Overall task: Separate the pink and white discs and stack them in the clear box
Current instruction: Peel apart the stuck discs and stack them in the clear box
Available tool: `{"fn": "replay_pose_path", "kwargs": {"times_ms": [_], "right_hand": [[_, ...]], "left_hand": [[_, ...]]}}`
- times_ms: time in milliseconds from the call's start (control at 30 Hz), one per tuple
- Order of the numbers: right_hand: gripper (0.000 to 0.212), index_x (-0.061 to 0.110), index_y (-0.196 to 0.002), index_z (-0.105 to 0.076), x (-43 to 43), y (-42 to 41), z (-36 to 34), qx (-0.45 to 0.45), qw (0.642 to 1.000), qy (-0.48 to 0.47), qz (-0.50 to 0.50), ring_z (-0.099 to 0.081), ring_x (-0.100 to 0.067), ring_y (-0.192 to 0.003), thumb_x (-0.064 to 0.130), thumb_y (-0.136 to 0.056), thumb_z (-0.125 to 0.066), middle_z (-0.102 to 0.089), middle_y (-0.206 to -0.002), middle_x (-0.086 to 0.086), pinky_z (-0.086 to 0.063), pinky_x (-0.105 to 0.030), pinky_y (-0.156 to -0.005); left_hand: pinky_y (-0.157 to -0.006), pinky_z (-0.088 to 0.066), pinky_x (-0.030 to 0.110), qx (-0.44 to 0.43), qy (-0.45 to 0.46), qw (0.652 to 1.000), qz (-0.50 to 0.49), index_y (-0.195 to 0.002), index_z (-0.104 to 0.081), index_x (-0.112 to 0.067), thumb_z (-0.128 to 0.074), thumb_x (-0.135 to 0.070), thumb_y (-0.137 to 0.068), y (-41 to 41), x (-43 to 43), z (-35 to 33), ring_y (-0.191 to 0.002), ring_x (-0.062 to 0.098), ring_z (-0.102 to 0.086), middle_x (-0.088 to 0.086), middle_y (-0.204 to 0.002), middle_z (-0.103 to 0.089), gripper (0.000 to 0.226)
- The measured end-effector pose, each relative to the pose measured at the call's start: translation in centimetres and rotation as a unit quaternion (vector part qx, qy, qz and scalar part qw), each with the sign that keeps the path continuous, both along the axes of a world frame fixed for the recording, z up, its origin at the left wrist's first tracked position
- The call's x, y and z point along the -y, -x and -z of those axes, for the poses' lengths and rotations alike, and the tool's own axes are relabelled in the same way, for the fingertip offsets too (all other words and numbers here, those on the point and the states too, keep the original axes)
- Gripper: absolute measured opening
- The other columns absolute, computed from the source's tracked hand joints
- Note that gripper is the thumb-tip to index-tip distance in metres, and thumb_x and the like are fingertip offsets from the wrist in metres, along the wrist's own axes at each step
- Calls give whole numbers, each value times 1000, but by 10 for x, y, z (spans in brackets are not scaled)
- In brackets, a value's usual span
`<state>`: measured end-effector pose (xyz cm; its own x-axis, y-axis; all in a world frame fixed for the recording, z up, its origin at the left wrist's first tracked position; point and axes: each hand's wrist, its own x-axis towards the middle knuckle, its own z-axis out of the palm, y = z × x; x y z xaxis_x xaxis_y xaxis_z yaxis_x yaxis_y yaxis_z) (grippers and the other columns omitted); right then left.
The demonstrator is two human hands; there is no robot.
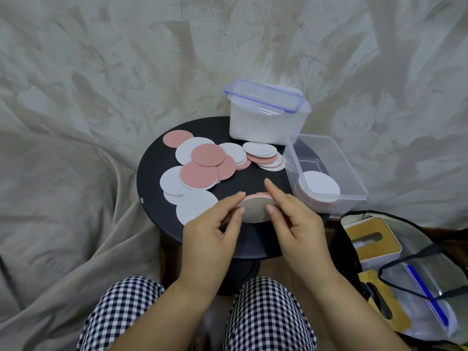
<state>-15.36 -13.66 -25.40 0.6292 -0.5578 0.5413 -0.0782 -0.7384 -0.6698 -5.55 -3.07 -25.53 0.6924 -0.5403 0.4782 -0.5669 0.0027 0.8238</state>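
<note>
Left hand (210, 231) and right hand (296, 224) pinching a small stack of discs (255, 210) between them above the round black counter (152, 178), loose pink and white discs (202, 163) scattered just beyond the left hand, clear box (342, 204) beyond and right of the right hand, white disc (320, 184) topping the pile inside it, lidded white container (266, 122) farther beyond both hands

- The clear box (355, 191) stands open-topped at the right edge of the round table (149, 178); a disc stack (320, 184) fills its near left corner, and the far floor is bare
- A lidded white container (263, 122) just behind the box walls off the far side
- Loose discs (202, 160) cover the table's left and middle
- A bare strip runs between them and the box
- The left hand (210, 231) and right hand (298, 224), pinching the held discs (255, 211), occupy the near edge
</note>
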Motion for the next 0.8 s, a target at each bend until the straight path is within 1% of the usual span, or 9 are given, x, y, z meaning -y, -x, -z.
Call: {"fn": "replay_pose_path", "kwargs": {"times_ms": [133,233,333,400,467,500,567,700,800], "right_hand": [[49,19,-140,-29,-2,0,8,-14,1000,8,6,-43,16,-107,16,-93,-44,-52,-112,12,-32,-2,-92],[56,18,-141,-24,-4,0,11,-30,1000,-1,6,-39,18,-109,4,-91,-42,-49,-113,12,-29,-1,-93],[58,24,-140,-30,-5,1,10,-19,1000,-16,5,-42,19,-108,0,-89,-41,-50,-112,19,-30,-1,-91],[55,38,-134,-36,-6,2,8,-3,999,-46,9,-46,16,-110,6,-91,-43,-51,-116,25,-35,-4,-91],[42,48,-116,-44,-7,2,7,14,996,-87,18,-52,9,-109,13,-93,-49,-56,-115,24,-41,-9,-90],[38,47,-107,-48,-8,2,7,26,994,-102,26,-55,8,-106,13,-92,-52,-58,-112,25,-42,-9,-88],[38,44,-101,-52,-9,2,7,53,991,-111,46,-58,7,-100,8,-89,-57,-61,-104,24,-43,-6,-83],[32,31,-106,-61,-8,2,5,81,991,-71,75,-59,4,-100,5,-85,-62,-62,-104,19,-44,-8,-83],[31,27,-106,-63,-9,3,3,97,991,-55,74,-60,3,-98,5,-84,-63,-62,-103,20,-46,-11,-84]], "left_hand": [[-90,-45,14,87,-32,996,-5,-121,-60,-15,-57,-16,-88,-2,0,9,-103,1,-59,-5,-111,-68,34],[-95,-40,12,116,-55,992,-1,-128,-54,-14,-45,-21,-89,-3,1,13,-108,3,-55,-2,-117,-65,41],[-97,-38,11,132,-57,990,-2,-128,-54,-12,-44,-22,-90,-2,1,12,-111,4,-53,0,-119,-65,41],[-95,-42,14,128,-44,991,-7,-125,-58,-11,-48,-20,-90,-2,1,11,-109,4,-55,-1,-116,-66,37],[-93,-43,14,107,-26,994,-20,-118,-63,-11,-56,-14,-88,-4,1,8,-106,2,-56,-4,-111,-67,31],[-92,-43,12,98,-20,995,-27,-114,-66,-11,-59,-11,-85,-5,1,7,-104,1,-57,-6,-108,-67,29],[-88,-43,9,86,-14,996,-31,-109,-69,-13,-61,-8,-83,-5,2,4,-97,0,-58,-11,-101,-65,28],[-83,-47,11,30,8,999,-36,-103,-71,-20,-68,-4,-82,-4,1,1,-92,-2,-62,-20,-94,-65,26],[-82,-46,10,38,27,998,-39,-101,-71,-19,-70,-3,-80,-3,-1,-1,-90,-3,-63,-18,-94,-66,27]]}}
